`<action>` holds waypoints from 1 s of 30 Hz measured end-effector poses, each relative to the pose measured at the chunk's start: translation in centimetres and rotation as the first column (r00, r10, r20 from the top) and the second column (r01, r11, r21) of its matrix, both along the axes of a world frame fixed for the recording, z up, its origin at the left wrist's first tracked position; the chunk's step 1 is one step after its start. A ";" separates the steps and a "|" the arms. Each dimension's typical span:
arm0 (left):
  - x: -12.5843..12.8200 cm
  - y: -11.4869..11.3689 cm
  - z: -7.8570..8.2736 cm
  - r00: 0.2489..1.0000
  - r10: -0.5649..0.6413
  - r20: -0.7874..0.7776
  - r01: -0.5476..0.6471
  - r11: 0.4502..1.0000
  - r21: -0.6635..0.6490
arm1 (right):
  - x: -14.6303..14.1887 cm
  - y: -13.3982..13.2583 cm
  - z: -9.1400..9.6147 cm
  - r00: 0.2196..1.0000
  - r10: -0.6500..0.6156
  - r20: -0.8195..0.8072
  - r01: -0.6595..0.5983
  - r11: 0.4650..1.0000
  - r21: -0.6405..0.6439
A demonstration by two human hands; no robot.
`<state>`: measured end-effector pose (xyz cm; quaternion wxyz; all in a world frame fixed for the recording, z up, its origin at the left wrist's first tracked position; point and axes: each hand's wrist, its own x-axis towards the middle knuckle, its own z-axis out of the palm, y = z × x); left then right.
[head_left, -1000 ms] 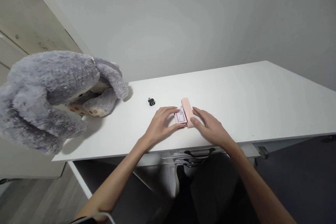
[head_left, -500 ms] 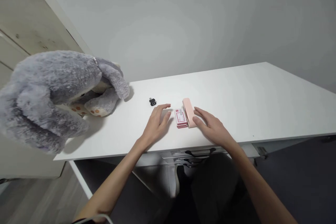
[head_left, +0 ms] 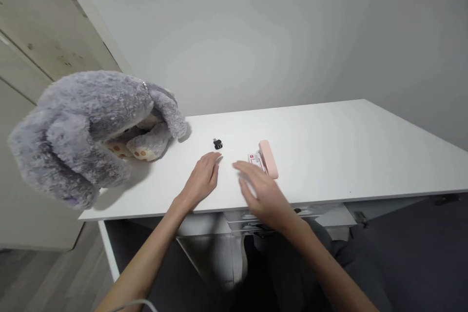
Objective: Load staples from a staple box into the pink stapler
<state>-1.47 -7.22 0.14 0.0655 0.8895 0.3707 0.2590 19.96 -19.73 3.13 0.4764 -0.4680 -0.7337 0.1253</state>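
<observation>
My left hand (head_left: 202,176) hovers at or just over the desk top, fingers slightly bent, nothing visible in it. Just beyond its fingertips lie small black pieces (head_left: 218,145) with a grey tip, too small to name. My right hand (head_left: 263,197), a little blurred, is open with thumb and fingers apart and holds nothing. It partly covers a small white box with red print (head_left: 255,159). Against the right side of that box lies a pink, rounded oblong object (head_left: 268,159), its kind unclear; the right hand is apart from it.
A large grey plush toy (head_left: 98,102) sits on the left end of the white desk (head_left: 329,151). Behind the desk rises a plain wall (head_left: 237,34). Drawers with dark handles are under the front edge, and a pale cabinet (head_left: 40,34) stands at far left.
My right hand has left the side of the pink object and moved left, in front of the white box. My left hand has drawn back left and nearer to me. The view has shifted slightly.
</observation>
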 end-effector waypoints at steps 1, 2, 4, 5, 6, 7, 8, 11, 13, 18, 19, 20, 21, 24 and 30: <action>-0.5 0.0 0.1 1.000 0.011 -0.002 -0.011 1.000 0.008 | -1.1 0.2 -0.3 0.997 0.052 0.053 -0.051 0.999 -0.009; -0.9 0.0 0.3 1.000 0.022 -0.004 -0.022 1.000 0.017 | -2.0 0.5 -0.8 0.992 0.088 0.093 -0.087 0.996 -0.017; -1.6 -0.1 0.6 0.999 0.042 -0.006 -0.041 0.998 0.036 | -3.2 1.0 -1.9 0.981 0.132 0.144 -0.128 0.991 -0.036; -1.9 -0.1 0.7 0.999 0.051 -0.005 -0.051 0.998 0.044 | -3.6 1.2 -2.5 0.978 0.138 0.156 -0.132 0.990 -0.046; -2.1 -0.1 0.8 0.998 0.059 -0.005 -0.059 0.997 0.051 | -3.9 1.5 -3.0 0.977 0.140 0.163 -0.132 0.990 -0.057; -2.3 -0.1 0.8 0.998 0.066 -0.007 -0.065 0.996 0.055 | -4.0 1.7 -3.6 0.976 0.140 0.168 -0.131 0.989 -0.065; -2.3 0.0 0.7 0.998 0.069 -0.012 -0.069 0.996 0.055 | -4.1 1.8 -4.0 0.975 0.139 0.171 -0.130 0.989 -0.068; -2.0 0.7 0.3 0.996 0.077 -0.032 -0.077 0.997 0.026 | -4.1 2.1 -4.9 0.979 0.127 0.160 -0.118 0.991 -0.062; -1.5 1.3 -0.1 0.995 0.087 -0.039 -0.088 0.996 -0.015 | -4.2 2.1 -5.2 0.982 0.113 0.149 -0.105 0.993 -0.058; -0.5 2.6 -0.7 0.995 0.084 -0.045 -0.085 0.996 -0.029 | -4.4 2.0 -5.2 0.983 0.112 0.142 -0.104 0.993 -0.064; -0.3 2.8 -0.7 0.996 0.082 -0.046 -0.083 0.996 -0.016 | -4.4 2.1 -5.1 0.985 0.110 0.134 -0.102 0.992 -0.069; -0.1 3.0 -0.7 0.995 0.085 -0.049 -0.086 0.996 -0.006 | -4.4 2.1 -5.1 0.986 0.107 0.125 -0.098 0.992 -0.074; 0.1 3.1 -0.6 0.994 0.093 -0.055 -0.093 0.996 0.001 | -4.4 2.1 -5.1 0.988 0.103 0.117 -0.094 0.992 -0.078; 0.7 3.7 -0.4 0.991 0.104 -0.084 -0.104 0.995 0.001 | -4.4 2.2 -5.0 0.991 0.094 0.091 -0.086 0.993 -0.086; 1.7 4.3 0.2 0.986 -0.137 -0.093 0.136 0.991 -0.017 | -4.4 2.3 -4.7 0.997 0.074 -0.027 -0.077 0.989 -0.128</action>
